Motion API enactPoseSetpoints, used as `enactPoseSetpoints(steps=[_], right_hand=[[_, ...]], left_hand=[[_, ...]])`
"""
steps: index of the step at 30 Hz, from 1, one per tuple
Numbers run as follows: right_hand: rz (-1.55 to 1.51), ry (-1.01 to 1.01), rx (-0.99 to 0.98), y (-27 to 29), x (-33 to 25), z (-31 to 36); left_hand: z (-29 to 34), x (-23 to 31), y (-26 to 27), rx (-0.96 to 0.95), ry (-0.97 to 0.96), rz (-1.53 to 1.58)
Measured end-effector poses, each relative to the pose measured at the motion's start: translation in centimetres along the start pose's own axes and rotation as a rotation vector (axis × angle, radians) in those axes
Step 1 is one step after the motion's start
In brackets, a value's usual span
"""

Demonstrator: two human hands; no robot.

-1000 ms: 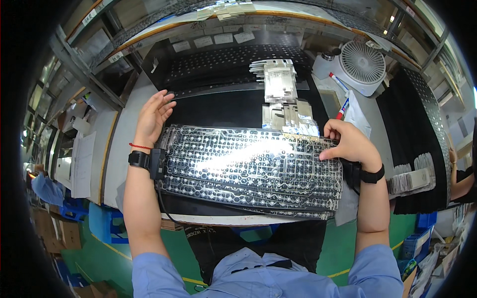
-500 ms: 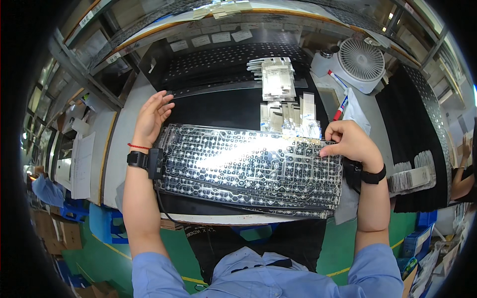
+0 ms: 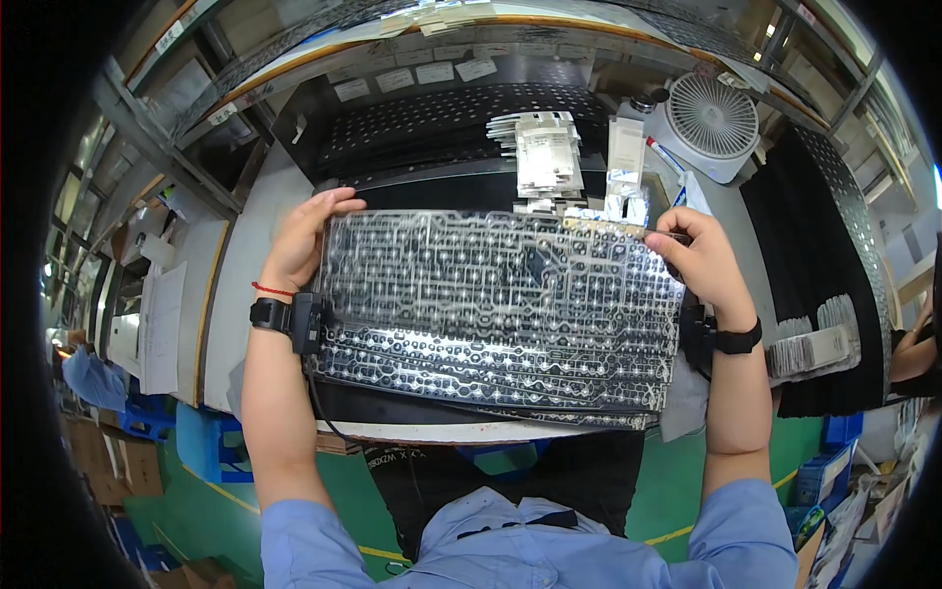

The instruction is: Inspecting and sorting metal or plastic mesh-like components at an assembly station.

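A clear keyboard membrane sheet (image 3: 471, 257) with printed traces is raised at its far edge above a stack of similar sheets (image 3: 491, 378). My right hand (image 3: 702, 257) pinches its far right corner between thumb and fingers. At the far left corner, my left hand (image 3: 299, 243) has its fingers stretched inward alongside the sheet; its thumb is hidden and the hand is slightly blurred. From the sheet's far edge a white strip (image 3: 625, 149) with blue marks sticks up. A pile of pale strips (image 3: 548, 157) lies beyond the sheet.
A white fan (image 3: 711, 116) stands at the back right, with a red-capped marker (image 3: 663, 154) in front. Perforated black panels (image 3: 461, 123) line the back. Another stack of pale strips (image 3: 814, 346) lies at the right, near another person's arm (image 3: 913, 358).
The sheet's far edge has come up and away from me, held by my right hand. Its white strip now stands farther back. My left hand's fingers have swung inward to the corner.
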State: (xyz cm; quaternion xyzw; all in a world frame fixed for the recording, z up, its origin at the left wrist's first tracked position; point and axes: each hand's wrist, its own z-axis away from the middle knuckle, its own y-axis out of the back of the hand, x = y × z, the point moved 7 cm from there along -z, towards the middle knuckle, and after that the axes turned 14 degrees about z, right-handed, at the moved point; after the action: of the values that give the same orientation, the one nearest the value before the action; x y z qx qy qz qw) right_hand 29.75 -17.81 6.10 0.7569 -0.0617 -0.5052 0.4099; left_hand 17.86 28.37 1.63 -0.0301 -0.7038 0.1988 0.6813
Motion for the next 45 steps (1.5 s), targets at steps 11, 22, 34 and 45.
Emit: enactPoseSetpoints(steps=[11,22,34,45], right_hand=[[-0.112,-0.095,-0.056,-1.0,2.9,-1.1],[-0.157,-0.089,0.061,-0.8,4.1,-1.7],[-0.46,-0.079,0.117,-0.7,2.2,-1.4],[-0.36,-0.058,0.226,1.0,3.9,-1.3]], left_hand=[[0.0,-0.4,0.6,-0.047,0.025,0.029],[0.2,-0.5,0.9,0.05,0.021,0.0],[-0.6,-0.4,3.5,0.17,-0.11,0.074],[-0.7,0.3,4.0,0.11,-0.157,0.052]])
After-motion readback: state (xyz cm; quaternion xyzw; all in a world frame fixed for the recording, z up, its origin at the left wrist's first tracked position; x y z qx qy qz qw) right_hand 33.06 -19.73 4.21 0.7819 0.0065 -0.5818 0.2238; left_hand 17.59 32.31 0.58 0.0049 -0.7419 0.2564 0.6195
